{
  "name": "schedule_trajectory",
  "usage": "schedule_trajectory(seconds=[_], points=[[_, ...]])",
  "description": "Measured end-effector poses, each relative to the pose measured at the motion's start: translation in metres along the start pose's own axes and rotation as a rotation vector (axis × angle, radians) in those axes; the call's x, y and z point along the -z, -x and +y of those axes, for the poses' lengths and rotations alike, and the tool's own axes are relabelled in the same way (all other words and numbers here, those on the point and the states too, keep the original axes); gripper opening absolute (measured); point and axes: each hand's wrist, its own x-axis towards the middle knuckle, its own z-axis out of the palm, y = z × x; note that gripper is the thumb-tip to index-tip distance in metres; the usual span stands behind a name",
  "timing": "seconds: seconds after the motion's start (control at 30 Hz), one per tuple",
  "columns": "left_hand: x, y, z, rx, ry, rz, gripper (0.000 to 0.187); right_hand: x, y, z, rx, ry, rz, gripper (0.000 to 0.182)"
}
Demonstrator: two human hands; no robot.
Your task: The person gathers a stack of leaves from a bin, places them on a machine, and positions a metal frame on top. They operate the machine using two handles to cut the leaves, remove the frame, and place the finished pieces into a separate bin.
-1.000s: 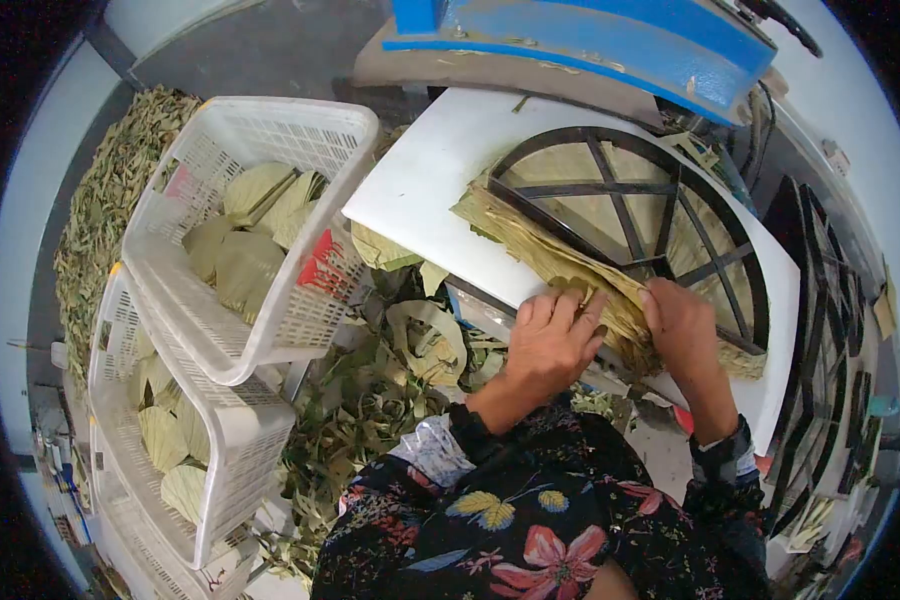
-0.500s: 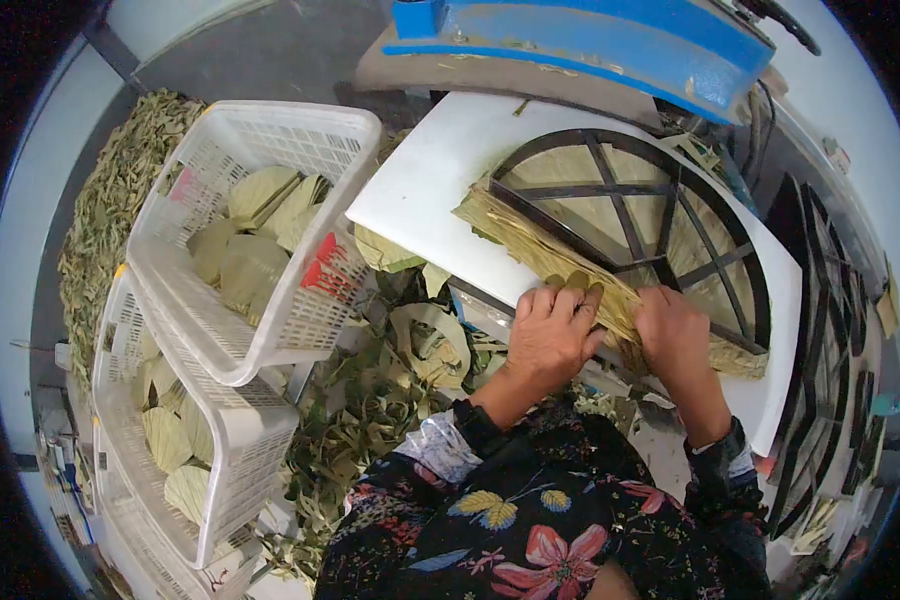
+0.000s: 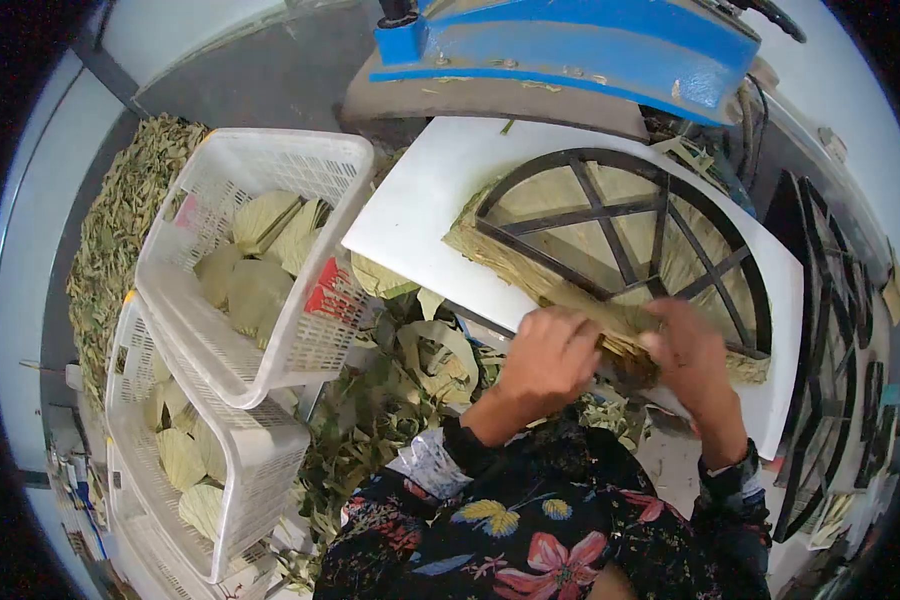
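A stack of dried leaves (image 3: 510, 262) lies on a white board (image 3: 410, 210), its ragged front edge sticking out toward me. On the stack rests a black half-round metal frame with crossbars (image 3: 610, 212). My left hand (image 3: 553, 355) is closed at the front edge of the leaves, fingers curled over them. Just to its right, my right hand (image 3: 692, 352) is smeared by motion, with its fingertips at the loose leaf ends near the frame's front corner. Bent leaf pieces hang between both hands.
Two white plastic baskets (image 3: 260, 375) with cut round leaf pieces (image 3: 260, 290) stand stacked at left. Leaf scraps (image 3: 370, 425) cover the area below the board. A blue machine part (image 3: 570, 45) overhangs the back. More black frames (image 3: 820, 370) stand at right.
My right hand has lifted slightly away from the leaf edge, and the leaf ends there bend down toward me. The left hand stays at the edge. The whole view has shifted a little.
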Motion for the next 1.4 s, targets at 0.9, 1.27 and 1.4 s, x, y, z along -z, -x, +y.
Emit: schedule_trajectory(seconds=[0.9, 1.27, 1.4], points=[[-0.046, -0.012, 0.025, -0.224, 0.114, -0.189, 0.065, -0.014, -0.019, 0.064, 0.206, 0.336, 0.077, 0.015], [-0.036, -0.019, 0.031, -0.193, -0.054, -0.427, 0.066, -0.022, -0.014, 0.069, 0.221, 0.299, 0.156, 0.012], [-0.037, -0.023, 0.033, -0.212, -0.07, -0.467, 0.066, -0.022, -0.012, 0.071, 0.238, 0.317, 0.197, 0.009]])
